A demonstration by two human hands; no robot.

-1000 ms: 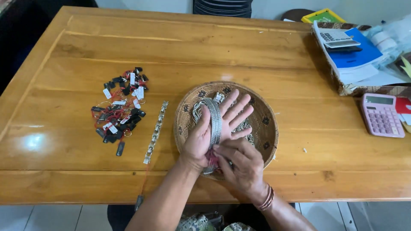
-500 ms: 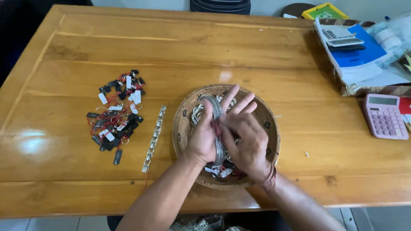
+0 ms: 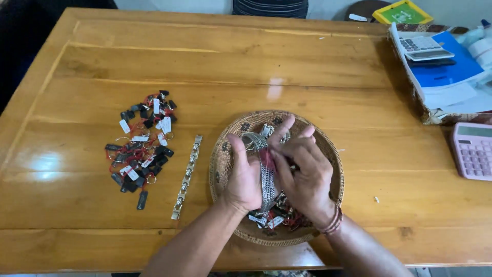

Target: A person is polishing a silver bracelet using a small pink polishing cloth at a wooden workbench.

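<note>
While both hands work over the woven basket point(image 3: 335, 174), a wide silver mesh bracelet point(image 3: 266, 177) is held draped between them. The left hand point(image 3: 245, 177) is closed on its edge; the right hand point(image 3: 303, 174) pinches the top. It is judged limp, fairly heavy and slippery; the ends near the clasp seem the best hold.

Glossy wooden table point(image 3: 215, 61) catching light glare; pale wall behind.

Tag pile point(image 3: 142, 142), chain strip point(image 3: 187, 176) block left (far tabletop point(image 3: 215, 56) free).
</note>
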